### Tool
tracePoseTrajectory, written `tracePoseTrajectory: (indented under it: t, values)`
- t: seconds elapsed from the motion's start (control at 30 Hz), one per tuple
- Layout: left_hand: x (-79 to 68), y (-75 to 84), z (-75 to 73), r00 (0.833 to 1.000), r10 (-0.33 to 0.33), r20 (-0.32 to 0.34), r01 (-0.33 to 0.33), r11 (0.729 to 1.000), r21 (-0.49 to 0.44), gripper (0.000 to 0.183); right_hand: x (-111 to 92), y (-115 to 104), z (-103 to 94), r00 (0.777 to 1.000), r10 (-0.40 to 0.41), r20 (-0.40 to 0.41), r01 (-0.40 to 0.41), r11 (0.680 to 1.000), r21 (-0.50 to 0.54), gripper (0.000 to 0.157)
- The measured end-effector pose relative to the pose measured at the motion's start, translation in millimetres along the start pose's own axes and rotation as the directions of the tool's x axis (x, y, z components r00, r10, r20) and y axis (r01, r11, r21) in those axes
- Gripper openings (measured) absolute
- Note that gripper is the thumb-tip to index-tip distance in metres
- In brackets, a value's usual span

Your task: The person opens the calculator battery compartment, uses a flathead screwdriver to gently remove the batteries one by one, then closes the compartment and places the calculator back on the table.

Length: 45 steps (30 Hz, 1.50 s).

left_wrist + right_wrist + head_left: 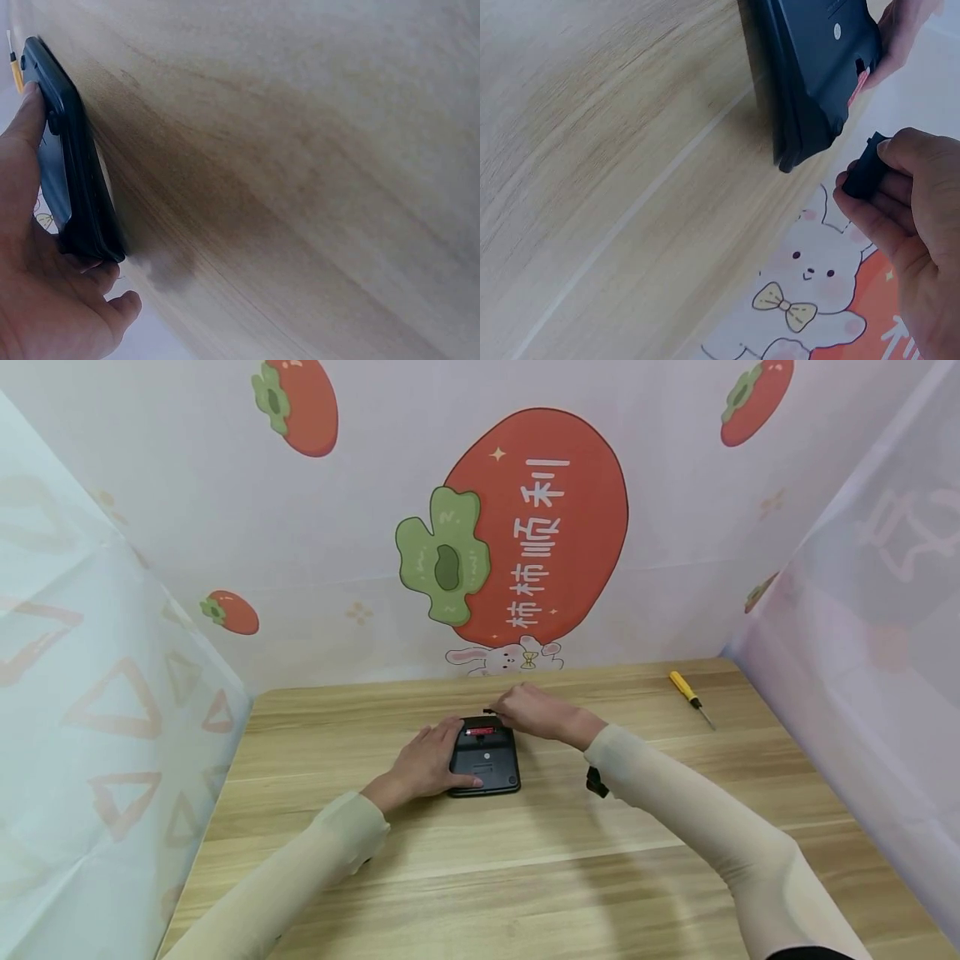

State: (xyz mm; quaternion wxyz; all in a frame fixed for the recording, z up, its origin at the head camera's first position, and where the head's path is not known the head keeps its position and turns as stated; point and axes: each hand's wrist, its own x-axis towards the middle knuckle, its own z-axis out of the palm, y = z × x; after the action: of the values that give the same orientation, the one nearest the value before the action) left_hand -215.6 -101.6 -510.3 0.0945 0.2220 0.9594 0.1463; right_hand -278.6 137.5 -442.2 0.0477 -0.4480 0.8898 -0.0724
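Head view shows the black device [497,772] lying on the wooden table [525,893], back upward, presumably so the red battery [480,732] can be reached. Your left hand [427,760] grips it, thumb over the back and fingers along the left side, likely to steady it. Your right hand [538,711] pinches a small black cover [865,169] just beyond the device's far edge, apparently to hold it clear of the battery. The yellow screwdriver [682,684] lies well apart.

The table [480,860] (wooden) bears a device [497,770] and screwdriver [683,686].
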Motion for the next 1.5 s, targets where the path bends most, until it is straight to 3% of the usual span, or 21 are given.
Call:
tracePoseTrajectory:
  t: [0.27, 1.5]
  values:
    - [-1.4, 0.6, -0.3, 1.0, -0.011, 0.004, 0.011, 1.0, -0.004, 0.117, -9, 9, -4.2, 0.998, 0.053, 0.013, -0.053, 0.998, -0.027, 0.019]
    - [-3.0, 0.7, -1.5, 1.0, 0.003, -0.002, -0.003, 1.0, 0.0, 0.117, -55, 53, 1.6, 0.99, 0.125, -0.061, -0.128, 0.991, -0.049, 0.025]
